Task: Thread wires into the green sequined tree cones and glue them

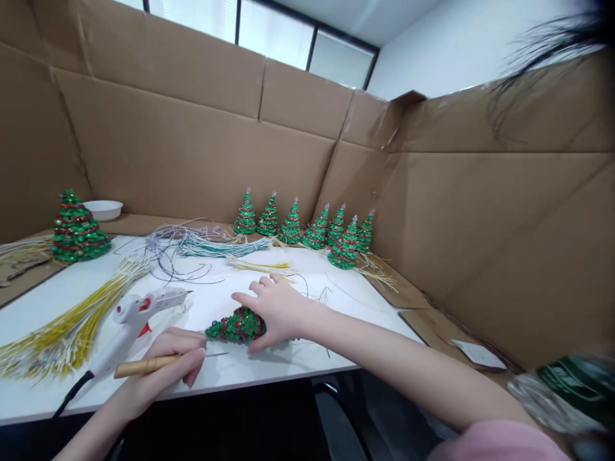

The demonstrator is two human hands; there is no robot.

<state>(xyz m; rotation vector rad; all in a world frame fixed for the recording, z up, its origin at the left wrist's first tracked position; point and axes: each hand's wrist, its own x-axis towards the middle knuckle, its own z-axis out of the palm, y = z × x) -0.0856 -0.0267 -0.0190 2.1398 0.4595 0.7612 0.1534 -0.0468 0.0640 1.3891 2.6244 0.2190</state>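
Observation:
In my left hand (175, 362) is an awl with a wooden handle (144, 366); its thin metal point extends right, just below the tree's tip. A small green Christmas tree (235, 325) with red garland and beads lies on its side, tip toward my left hand. My right hand (278, 310) is over the tree's wide end, thumb on the near side and fingers on the far side. The palm hides the base of the tree. Left of my left hand, a white hot glue gun (129, 323) with a red trigger lies on the white table (259, 378).
Several finished trees (291, 221) stand along the back right, and a larger one (77, 230) at the left near a white bowl (103, 209). Bundles of yellow wires (72, 320) and green wires (221, 248) lie about. Cardboard walls (192, 147) enclose the table.

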